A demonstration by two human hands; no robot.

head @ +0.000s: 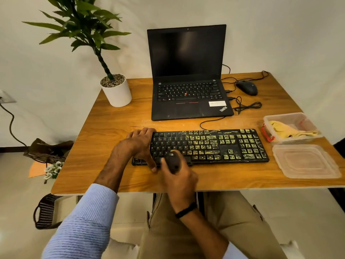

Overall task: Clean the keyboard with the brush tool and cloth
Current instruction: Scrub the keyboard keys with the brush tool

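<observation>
One flat, grime-crusted blk kbd

Ribbed pale-blue sleeve, khaki trousers, black band behind the right hand.

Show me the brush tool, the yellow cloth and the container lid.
brush tool [172,161], head view, on its dark rounded body.
yellow cloth [284,130], head view, on its bunched middle.
container lid [306,161], head view, on its flat centre.
</observation>
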